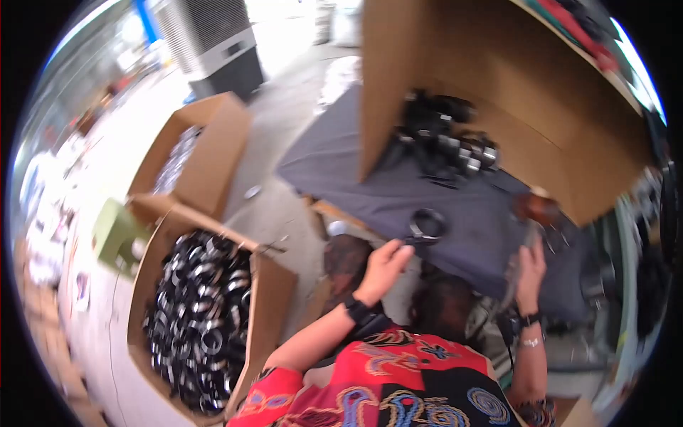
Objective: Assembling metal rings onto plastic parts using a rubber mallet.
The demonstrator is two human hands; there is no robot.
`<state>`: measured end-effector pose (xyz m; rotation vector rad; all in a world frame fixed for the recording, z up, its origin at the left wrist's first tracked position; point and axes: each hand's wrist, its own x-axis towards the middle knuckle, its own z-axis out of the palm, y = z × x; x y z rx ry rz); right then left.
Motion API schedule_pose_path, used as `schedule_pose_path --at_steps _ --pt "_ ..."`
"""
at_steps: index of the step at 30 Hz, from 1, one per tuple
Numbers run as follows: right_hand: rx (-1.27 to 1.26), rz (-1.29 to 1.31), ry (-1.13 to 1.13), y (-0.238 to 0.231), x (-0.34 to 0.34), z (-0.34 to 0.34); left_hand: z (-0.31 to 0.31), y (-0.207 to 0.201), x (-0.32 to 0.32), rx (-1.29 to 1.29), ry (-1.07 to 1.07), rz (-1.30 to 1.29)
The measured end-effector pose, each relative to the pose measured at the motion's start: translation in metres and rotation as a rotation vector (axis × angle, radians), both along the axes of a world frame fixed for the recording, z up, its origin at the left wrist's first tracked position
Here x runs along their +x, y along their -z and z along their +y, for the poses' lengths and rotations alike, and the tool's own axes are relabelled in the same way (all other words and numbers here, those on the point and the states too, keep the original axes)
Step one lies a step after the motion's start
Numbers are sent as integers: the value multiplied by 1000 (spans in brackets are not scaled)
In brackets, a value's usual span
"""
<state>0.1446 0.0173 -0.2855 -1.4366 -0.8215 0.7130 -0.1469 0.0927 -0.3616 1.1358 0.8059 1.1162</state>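
My left hand [386, 269] is closed on a black ring-shaped part [427, 225], pinching its short stem between thumb and fingers. The ring is held above the dark grey cloth [469, 213] in front of me. To the right, my right hand [530, 272] is raised and blurred by motion. A thin greyish strip [512, 274] runs along its palm side, too smeared to name. Just beyond those fingertips is a reddish-brown rounded thing [538, 208], also blurred. Farther off, a pile of black parts with shiny bands [452, 139] lies at the mouth of a large cardboard box [555, 146].
At my left stands an open carton [274, 295] filled with black ring-shaped parts [203, 320]. Behind it is another carton [213, 153] holding shiny pieces. A green container [114, 238] is beside them. A grey air cooler [213, 46] stands at the back.
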Motion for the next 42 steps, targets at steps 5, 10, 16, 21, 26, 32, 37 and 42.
schedule_pose_path --at_steps 5,10,16,21,26,32,37,42 --pt "-30 -241 -298 -64 -49 8 23 17 17 -77 189 -91" --pt "99 -490 -312 -132 -82 23 31 27 18 -28 211 -67" --pt "81 -486 -382 -115 -88 24 24 28 20 -48 256 -63" --pt "-164 -446 -498 -64 -85 16 17 31 21 -25 245 -37" --pt "-216 -455 -518 -47 -81 28 21 26 24 -66 291 -72" --pt "75 -482 -375 -118 -92 42 34 15 10 -61 232 -43" --pt "93 -633 -389 -61 -78 42 32 11 18 -58 247 -74" --pt "-314 -229 -459 -47 -73 35 18 16 16 46 231 91"
